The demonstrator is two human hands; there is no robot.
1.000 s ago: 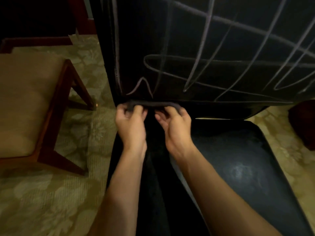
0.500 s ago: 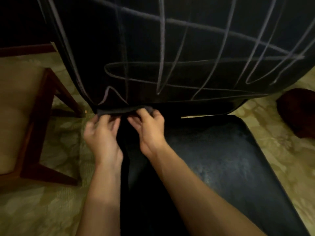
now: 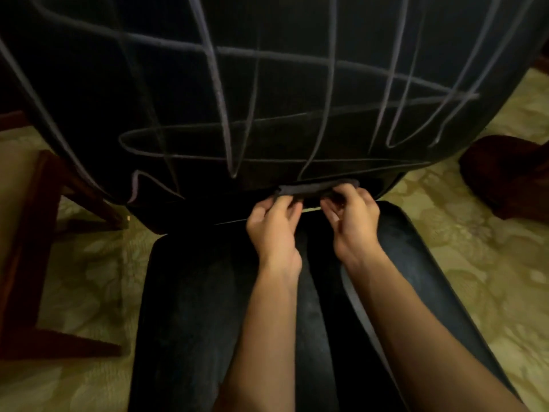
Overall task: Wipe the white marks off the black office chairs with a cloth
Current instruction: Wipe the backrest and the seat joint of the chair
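head view, checked against the two prior frames: both hands have travelled rightward along the bottom edge of the chair backrest point(image 3: 267, 84), from its left corner to a spot right of centre. left hand point(image 3: 274, 226) and right hand point(image 3: 353, 218) sit side by side, each grip clamped on the dark cloth point(image 3: 315, 188), fingers curled round its folded top edge, which lies against the base of the backrest just above the seat point(image 3: 193, 307). the rest of the cloth cannot be told from the dark seat beneath the forearms. white marks point(image 3: 219, 93) cover the backrest in crossing lines and loops, and none appears removed in any frame. judgement: the cloth is being gathered or refolded, not yet wiping; the task is at its start, with the whole backrest outstanding. a wooden chair point(image 3: 35, 233) stands to the left on patterned carpet point(image 3: 89, 278), and a dark red object point(image 3: 505, 173) lies to the right.
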